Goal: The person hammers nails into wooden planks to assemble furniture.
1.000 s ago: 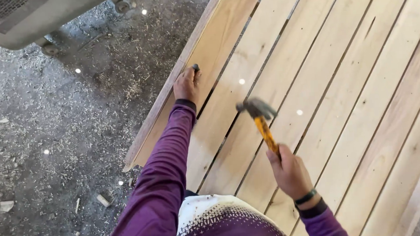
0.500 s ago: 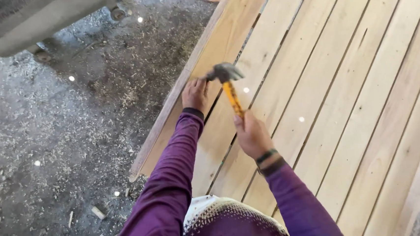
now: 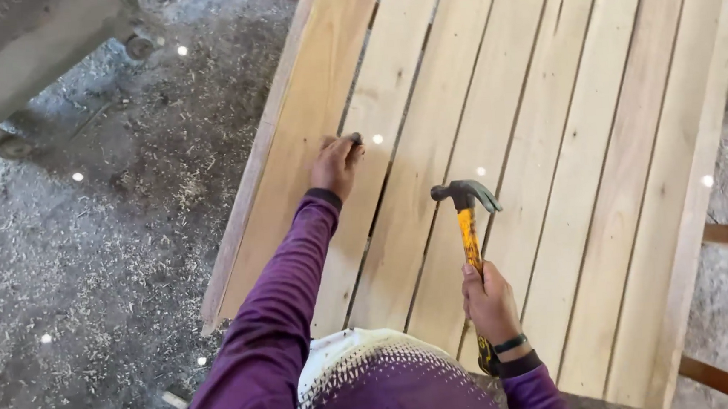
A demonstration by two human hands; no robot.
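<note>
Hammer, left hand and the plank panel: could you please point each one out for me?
hammer [image 3: 464, 196], head view, on its dark metal head
left hand [image 3: 335, 164], head view, on the back of the hand
plank panel [image 3: 581, 129], head view, on a bare plank

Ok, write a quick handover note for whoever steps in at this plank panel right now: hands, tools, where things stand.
Left hand: stretched out on the wooden panel, fingertips pinching something small and dark against a plank near the left edge, probably a nail; too small to be sure.
Right hand: gripping the yellow-handled hammer, head raised above the planks, not touching them.
Done: planks lie side by side across the panel.
Left: the piece under the left fingers is not yet driven flush, as far as can be seen.
</note>
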